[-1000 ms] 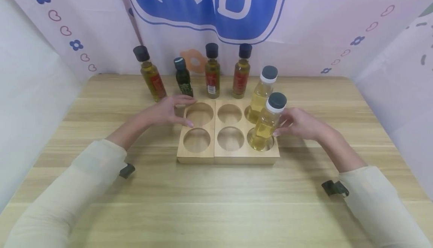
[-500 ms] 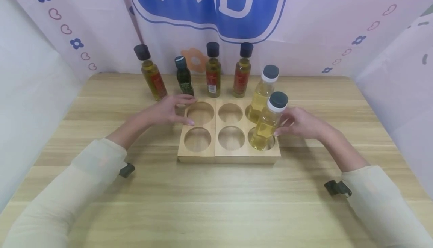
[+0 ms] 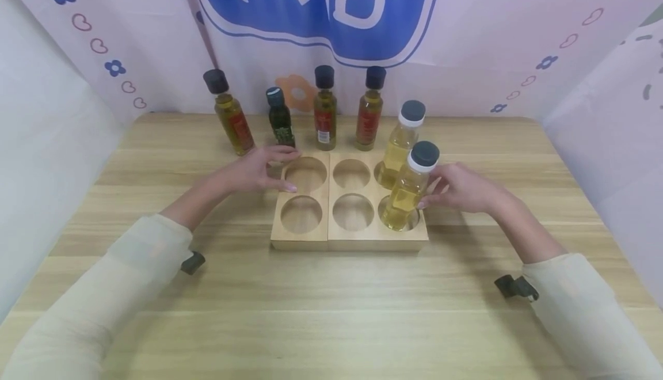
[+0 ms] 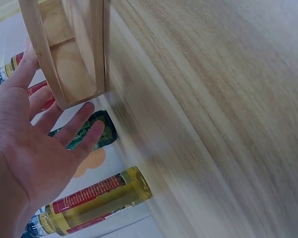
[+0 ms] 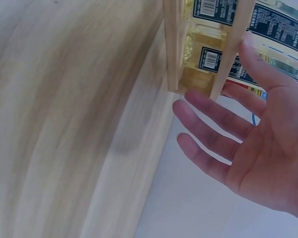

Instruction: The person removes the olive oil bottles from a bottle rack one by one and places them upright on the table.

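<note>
Centrally, head view: the rack [image 3: 328, 196] lies on the table [image 3: 331, 311], two rows of three holes each. Its front bottle [image 3: 406, 193], pale yellow with a dark cap, stands in the hole between 3 and 4 o'clock; the like rear bottle [image 3: 399, 149] stands in the hole between 2 and 3. The left hand [image 3: 259, 168] touches the rack between 9 and 10 o'clock, thumb and fingers apart; the right hand [image 3: 458, 189] is against its end at 3 o'clock, beside the front bottle. Beyond the rack stand three red-label bottles, at 10 o'clock [image 3: 234, 124] and to either side of 12 [image 3: 325, 118] [image 3: 369, 118], and a small dark bottle [image 3: 281, 118] between 10 and 11.

Left wrist view: the rack occupies 10 to 11 o'clock; the left hand, at 9, has its fingers spread at the rack's end. A red-label bottle shows at 7.

Right wrist view: the rack, at 1 o'clock, contains bottles with dark labels; the right hand, toward 3, has its thumb at the rim, fingers separated.
</note>
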Tool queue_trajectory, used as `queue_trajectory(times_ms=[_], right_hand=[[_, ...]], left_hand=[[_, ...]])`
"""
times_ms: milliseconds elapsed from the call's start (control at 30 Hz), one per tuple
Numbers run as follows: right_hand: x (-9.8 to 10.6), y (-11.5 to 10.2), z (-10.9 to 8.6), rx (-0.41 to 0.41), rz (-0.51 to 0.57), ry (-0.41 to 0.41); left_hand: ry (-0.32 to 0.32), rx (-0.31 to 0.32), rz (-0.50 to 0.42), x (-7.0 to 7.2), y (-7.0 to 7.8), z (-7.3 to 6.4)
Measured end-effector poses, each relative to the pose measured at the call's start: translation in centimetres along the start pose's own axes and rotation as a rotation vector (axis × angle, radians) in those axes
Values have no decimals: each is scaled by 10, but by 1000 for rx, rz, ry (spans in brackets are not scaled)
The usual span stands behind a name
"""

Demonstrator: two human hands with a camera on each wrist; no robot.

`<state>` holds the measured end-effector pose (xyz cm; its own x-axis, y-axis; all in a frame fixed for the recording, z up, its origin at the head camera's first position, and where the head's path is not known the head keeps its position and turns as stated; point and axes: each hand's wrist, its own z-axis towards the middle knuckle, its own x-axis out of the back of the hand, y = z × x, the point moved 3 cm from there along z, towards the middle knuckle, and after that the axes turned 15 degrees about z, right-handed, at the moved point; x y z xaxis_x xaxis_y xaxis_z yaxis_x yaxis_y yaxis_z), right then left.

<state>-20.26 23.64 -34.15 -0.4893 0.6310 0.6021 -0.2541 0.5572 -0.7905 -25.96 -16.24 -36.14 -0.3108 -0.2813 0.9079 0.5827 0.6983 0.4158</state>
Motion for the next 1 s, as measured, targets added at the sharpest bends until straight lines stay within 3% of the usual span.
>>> queue_trajectory(times_ms=[133, 300, 467, 567, 700, 833, 1000], right_hand=[[3, -3, -1, -12, -27, 37], [14, -9, -4, 82, -32, 143], [29, -19, -7, 183, -29, 295], [36, -25, -8, 201, -10, 399], [41, -32, -7, 213, 92, 495], [41, -38, -3, 251, 212, 532], [41, -44, 5, 257, 280, 512]], left_hand=[[-5, 9, 14, 1, 0, 0], [-12, 13, 33, 3, 3, 0], [-16, 13, 36, 3, 5, 0], [-23, 23, 34, 2, 4, 0], [-25, 34, 32, 2, 4, 0], [-27, 37, 35, 2, 4, 0], [-26, 38, 32, 2, 5, 0]])
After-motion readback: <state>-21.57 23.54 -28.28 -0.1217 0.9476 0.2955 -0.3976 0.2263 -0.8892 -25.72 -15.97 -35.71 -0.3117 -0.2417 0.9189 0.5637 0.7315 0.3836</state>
